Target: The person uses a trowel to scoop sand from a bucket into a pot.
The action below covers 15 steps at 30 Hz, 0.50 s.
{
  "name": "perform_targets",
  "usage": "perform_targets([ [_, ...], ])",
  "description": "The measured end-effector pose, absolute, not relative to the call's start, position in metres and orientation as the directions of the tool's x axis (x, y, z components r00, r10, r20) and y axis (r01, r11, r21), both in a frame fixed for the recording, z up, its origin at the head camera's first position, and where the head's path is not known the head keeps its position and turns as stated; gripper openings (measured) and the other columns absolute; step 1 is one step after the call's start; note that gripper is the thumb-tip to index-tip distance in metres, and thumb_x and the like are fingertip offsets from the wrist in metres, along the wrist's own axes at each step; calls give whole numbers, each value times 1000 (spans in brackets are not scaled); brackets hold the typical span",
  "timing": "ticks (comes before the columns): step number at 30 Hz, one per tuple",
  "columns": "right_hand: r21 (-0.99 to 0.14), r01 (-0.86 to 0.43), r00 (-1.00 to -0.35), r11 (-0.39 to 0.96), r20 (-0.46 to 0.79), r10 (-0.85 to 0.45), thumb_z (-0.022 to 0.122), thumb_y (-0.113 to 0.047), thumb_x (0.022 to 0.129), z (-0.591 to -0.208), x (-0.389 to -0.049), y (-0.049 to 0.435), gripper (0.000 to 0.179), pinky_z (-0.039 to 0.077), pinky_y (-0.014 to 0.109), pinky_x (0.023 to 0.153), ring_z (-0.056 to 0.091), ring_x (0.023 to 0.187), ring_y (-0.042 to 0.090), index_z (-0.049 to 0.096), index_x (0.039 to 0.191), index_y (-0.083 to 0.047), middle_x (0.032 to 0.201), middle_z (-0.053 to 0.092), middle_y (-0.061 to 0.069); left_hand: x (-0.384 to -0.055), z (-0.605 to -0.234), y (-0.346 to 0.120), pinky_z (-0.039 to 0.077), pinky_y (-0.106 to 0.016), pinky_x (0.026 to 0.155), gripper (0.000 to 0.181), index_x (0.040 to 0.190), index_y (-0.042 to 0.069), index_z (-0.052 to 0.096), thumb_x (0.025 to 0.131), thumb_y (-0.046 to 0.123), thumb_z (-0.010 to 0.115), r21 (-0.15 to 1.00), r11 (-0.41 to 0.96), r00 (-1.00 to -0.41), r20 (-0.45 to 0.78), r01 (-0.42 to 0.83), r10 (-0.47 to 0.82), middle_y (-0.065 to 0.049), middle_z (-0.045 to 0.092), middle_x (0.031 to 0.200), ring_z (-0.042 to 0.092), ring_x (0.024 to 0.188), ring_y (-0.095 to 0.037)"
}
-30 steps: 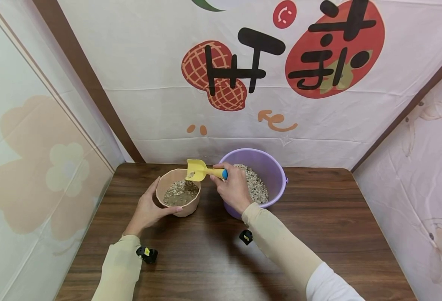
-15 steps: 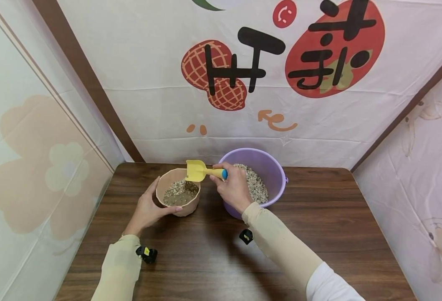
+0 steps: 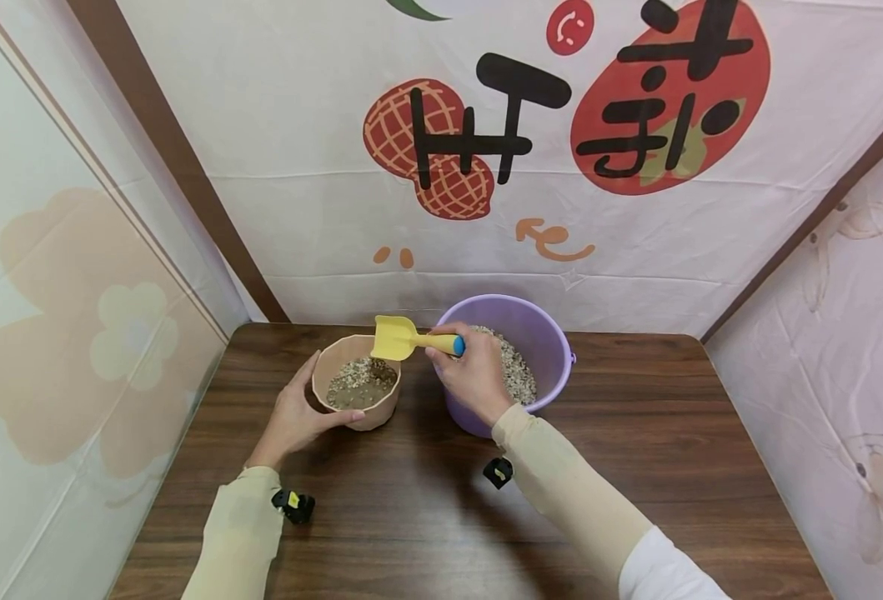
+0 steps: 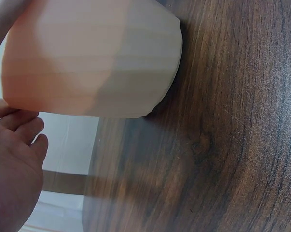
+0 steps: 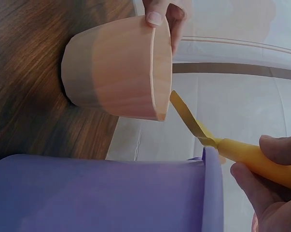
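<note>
A peach faceted flowerpot stands on the table at the left, partly filled with gravelly grit. My left hand grips it by the rim, thumb on the near side and fingers round the left. In my right hand I pinch the yellow handle of a toy shovel, whose blue end points right. The bare scoop lies over the pot's right rim. From the right wrist view, the scoop tilts down toward the pot's mouth.
Right of the pot, a purple bucket holds pale gravel, partly hidden behind my right hand. A printed cloth hangs at the table's back edge. Brown wood tabletop extends to the right.
Bits of gravel on the scoop a second ago are gone from it. My right hand and the shovel have shifted slightly right. The left hand and pot stay put.
</note>
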State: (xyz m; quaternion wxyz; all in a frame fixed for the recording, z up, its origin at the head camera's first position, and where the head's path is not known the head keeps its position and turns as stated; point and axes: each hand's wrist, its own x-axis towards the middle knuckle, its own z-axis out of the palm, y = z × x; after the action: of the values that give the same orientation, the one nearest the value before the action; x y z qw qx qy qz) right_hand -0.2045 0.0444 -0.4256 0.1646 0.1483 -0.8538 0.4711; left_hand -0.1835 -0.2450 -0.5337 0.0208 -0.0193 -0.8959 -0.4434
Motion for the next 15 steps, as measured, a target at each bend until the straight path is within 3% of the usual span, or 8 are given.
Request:
perform_targets([
  [15, -839, -388, -914, 381, 405, -38, 86, -11, 83, -417, -196, 68, 22, 53, 27, 65, 65, 75, 13, 80, 103, -6, 89, 76, 2, -183, -533, -244, 32, -63, 112, 131, 163, 8, 19, 65, 46, 96, 797, 601, -998, 56, 57, 20, -22, 29, 162, 32, 145, -43],
])
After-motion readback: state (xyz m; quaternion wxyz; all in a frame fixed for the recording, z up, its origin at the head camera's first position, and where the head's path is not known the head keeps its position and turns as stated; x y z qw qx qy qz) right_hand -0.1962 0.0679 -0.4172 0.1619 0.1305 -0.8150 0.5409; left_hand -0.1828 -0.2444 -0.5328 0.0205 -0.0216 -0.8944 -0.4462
